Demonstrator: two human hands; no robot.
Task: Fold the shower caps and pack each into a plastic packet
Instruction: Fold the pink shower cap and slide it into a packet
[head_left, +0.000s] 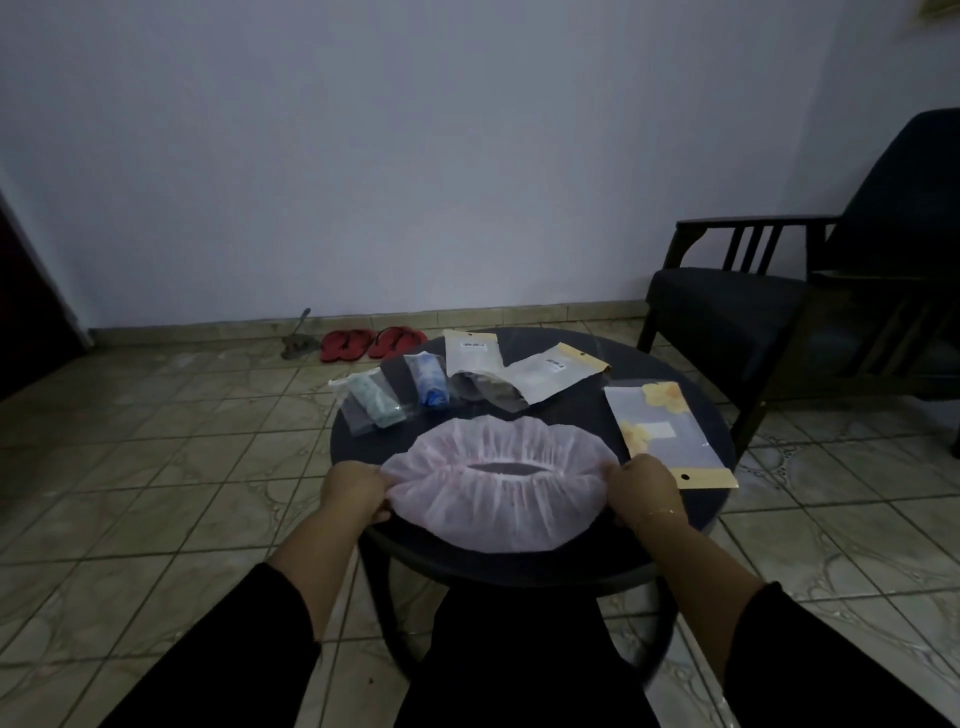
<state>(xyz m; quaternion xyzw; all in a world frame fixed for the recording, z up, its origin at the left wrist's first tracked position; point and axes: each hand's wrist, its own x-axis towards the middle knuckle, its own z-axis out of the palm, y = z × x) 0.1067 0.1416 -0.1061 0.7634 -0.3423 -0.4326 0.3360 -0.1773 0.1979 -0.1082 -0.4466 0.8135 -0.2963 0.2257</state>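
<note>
where the tiled floor (156, 467) meets a pale wall, a round dark table (545, 571) stands beside a dark armchair (779, 312). on it lies a crinkled, gauzy pink shower cap (498, 488), stretched wide, its elastic opening a narrow slit. the left hand (358, 493) and right hand (641, 488) each pinch one end. behind it lie clear packets holding a green cap (376, 400) and a blue cap (431, 384), a dark filled packet (483, 374), and flat empty packets (670, 431). red slippers (371, 343) sit by the wall.
</note>
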